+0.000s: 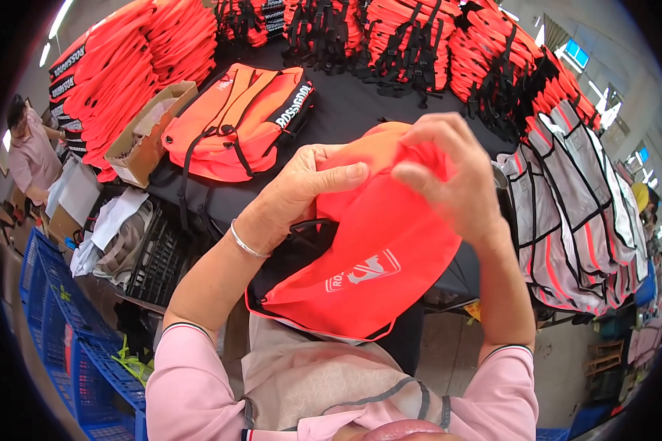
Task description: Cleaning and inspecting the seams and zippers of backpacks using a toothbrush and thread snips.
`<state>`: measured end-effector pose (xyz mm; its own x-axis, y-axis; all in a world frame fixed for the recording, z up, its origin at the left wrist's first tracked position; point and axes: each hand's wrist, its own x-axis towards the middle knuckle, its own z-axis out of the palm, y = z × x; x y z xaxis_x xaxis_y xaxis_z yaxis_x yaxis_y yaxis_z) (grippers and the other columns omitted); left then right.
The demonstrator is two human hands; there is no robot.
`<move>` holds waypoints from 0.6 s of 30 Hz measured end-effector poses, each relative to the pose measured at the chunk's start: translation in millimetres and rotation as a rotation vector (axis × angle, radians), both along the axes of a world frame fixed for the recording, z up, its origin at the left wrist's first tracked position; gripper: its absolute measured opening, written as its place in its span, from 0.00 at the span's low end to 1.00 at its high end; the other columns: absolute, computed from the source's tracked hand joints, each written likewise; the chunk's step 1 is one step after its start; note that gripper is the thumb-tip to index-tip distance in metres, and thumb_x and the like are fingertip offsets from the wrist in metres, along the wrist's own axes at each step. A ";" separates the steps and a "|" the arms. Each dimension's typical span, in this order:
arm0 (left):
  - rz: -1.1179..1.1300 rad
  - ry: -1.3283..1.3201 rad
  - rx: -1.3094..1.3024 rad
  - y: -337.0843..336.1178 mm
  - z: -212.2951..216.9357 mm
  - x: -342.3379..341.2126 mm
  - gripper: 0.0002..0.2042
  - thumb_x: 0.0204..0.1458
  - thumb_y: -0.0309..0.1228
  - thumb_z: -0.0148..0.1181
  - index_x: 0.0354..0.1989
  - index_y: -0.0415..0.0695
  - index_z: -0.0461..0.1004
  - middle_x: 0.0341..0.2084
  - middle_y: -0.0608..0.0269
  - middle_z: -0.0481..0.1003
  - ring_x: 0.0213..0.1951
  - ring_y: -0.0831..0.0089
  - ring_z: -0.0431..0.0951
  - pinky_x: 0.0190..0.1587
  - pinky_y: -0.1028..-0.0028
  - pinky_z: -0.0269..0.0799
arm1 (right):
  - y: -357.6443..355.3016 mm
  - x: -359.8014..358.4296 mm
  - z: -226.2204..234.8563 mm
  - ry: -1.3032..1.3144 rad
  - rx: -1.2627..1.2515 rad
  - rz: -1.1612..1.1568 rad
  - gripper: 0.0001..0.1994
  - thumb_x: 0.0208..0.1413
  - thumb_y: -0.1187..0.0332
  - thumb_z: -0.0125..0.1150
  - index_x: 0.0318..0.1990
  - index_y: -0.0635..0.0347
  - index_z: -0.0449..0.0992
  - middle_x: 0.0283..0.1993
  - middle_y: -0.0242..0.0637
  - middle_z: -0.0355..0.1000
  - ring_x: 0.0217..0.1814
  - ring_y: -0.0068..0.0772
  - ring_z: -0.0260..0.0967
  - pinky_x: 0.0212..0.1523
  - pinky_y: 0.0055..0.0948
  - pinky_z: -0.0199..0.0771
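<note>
The black work table (pixel 360 110) carried everything: behind it rose stacks of orange life vests (pixel 412 37), and on it, just left of centre, lay one folded orange vest (pixel 235 125). Nearer the person than the table, an orange fabric bag (pixel 368 250) hung lifted, apparently for opening its mouth. The left hand (pixel 301 191) pinched its upper edge; the right hand (pixel 449 176) nipped the fabric beside it.

Vest stacks (pixel 412 37) wall the far edge; black tabletop (pixel 353 103) between is passable.
</note>
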<state>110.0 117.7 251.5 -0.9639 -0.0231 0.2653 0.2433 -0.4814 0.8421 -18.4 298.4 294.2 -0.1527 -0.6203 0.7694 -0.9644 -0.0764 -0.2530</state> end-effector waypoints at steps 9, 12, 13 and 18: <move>-0.105 0.063 0.042 -10.7 -10.7 -0.5 0.22 0.67 0.45 0.48 0.41 0.35 0.78 0.28 0.64 0.79 0.33 0.83 0.78 0.39 0.81 0.73 | -5.0 -5.3 -30.2 0.315 -0.136 0.090 0.12 0.54 0.64 0.67 0.28 0.61 0.74 0.21 0.35 0.68 0.19 0.39 0.68 0.20 0.32 0.66; 0.190 0.052 -0.592 -28.1 20.3 9.4 0.23 0.58 0.46 0.63 0.51 0.37 0.74 0.39 0.64 0.78 0.40 0.80 0.77 0.46 0.76 0.72 | 0.8 -12.3 -25.6 0.295 -0.167 -0.003 0.11 0.55 0.68 0.66 0.26 0.61 0.73 0.19 0.36 0.67 0.18 0.39 0.67 0.19 0.33 0.65; 0.190 0.057 -0.595 -22.1 17.3 5.2 0.23 0.58 0.46 0.63 0.51 0.37 0.74 0.39 0.64 0.78 0.40 0.80 0.77 0.46 0.76 0.72 | 2.1 -15.3 -24.9 0.259 -0.173 -0.059 0.10 0.55 0.69 0.66 0.26 0.62 0.73 0.19 0.36 0.67 0.18 0.38 0.67 0.20 0.33 0.65; 0.655 0.334 -0.874 2.0 2.9 0.1 0.18 0.50 0.32 0.71 0.46 0.35 0.76 0.35 0.59 0.80 0.37 0.78 0.78 0.43 0.75 0.74 | 0.0 -8.1 -21.1 0.225 -0.074 -0.059 0.09 0.55 0.67 0.67 0.30 0.62 0.74 0.23 0.37 0.69 0.22 0.39 0.69 0.23 0.34 0.67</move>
<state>110.0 119.7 254.4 -0.7129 -0.1766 0.6787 0.5068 0.5393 0.6726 -26.5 298.4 273.1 -0.0069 -0.5561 0.8311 -0.9992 -0.0287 -0.0274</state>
